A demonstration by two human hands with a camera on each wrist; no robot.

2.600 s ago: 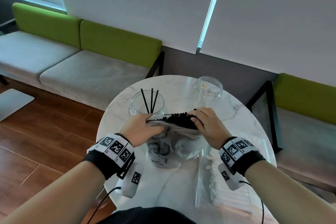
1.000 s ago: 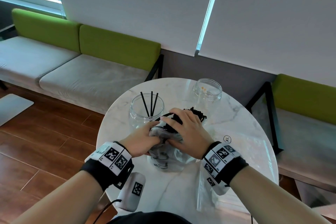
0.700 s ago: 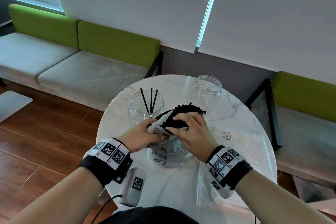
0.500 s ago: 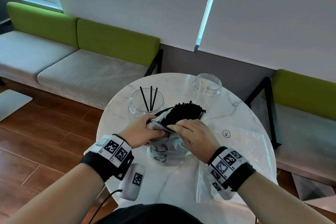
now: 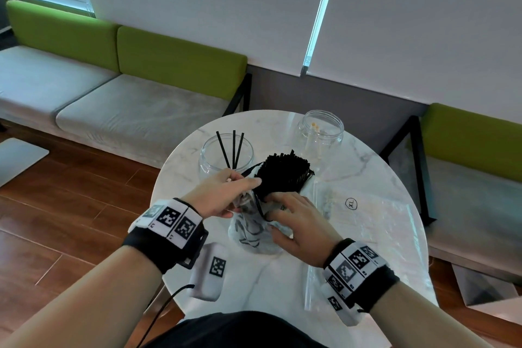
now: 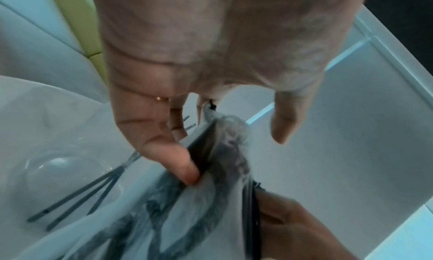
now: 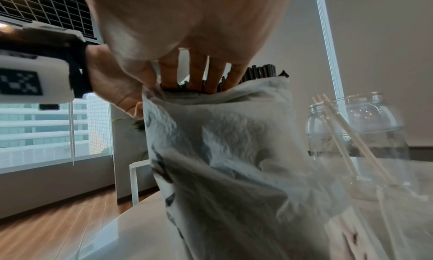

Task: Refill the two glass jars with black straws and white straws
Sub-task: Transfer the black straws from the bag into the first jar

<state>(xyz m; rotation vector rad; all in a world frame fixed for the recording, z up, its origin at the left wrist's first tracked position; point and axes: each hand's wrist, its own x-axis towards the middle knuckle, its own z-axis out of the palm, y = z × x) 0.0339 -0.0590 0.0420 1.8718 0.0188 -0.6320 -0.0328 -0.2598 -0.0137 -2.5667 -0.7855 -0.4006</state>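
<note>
A thick bundle of black straws (image 5: 284, 175) stands out of a crumpled plastic bag (image 5: 251, 232) at the middle of the round marble table (image 5: 180, 178). My left hand (image 5: 243, 188) pinches the bag's left rim (image 6: 206, 153) between thumb and fingers. My right hand (image 5: 275, 202) has its fingers (image 7: 199, 73) tucked inside the bag's mouth against the straws (image 7: 260, 70), thumb outside, holding the near rim. Behind the left hand a glass jar (image 5: 214, 162) holds three black straws. Farther right a second glass jar (image 5: 322, 133) holds a few white straws (image 7: 346, 134).
A flat clear bag of white straws (image 5: 375, 223), marked XL, lies on the table's right side. A white tagged device (image 5: 210, 271) hangs under my left wrist by the near table edge. Green-backed benches (image 5: 113, 110) line the wall; wooden floor lies to the left.
The bag has been pushed down around the bundle, so more of the black straws stands out. My right hand slid from the bundle's top down to the bag's mouth.
</note>
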